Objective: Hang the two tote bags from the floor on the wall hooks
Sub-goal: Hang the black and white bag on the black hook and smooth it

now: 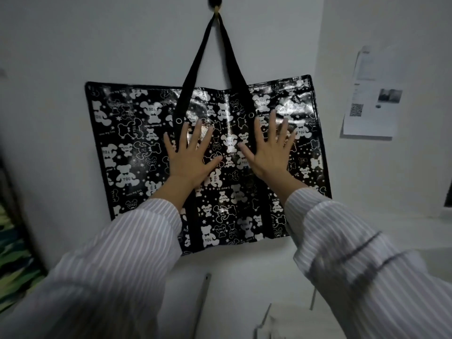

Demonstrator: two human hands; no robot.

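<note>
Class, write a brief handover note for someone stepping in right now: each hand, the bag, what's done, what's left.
Left hand: open, flat on the tote bag.
Right hand: open, flat on the same bag.
Bag hangs by its black handles from the wall hook, against the wall.
Done: one bag hung.
Left: the second bag, not in view, and its hook.

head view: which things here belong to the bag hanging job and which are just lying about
Part of the job:
- glossy black tote bag with white bear print, hanging by its black straps
- dark wall hook
- left hand and right hand, flat on the bag, fingers spread

Just lying about:
- white printed paper sheet on the wall
- green patterned fabric at far left
</note>
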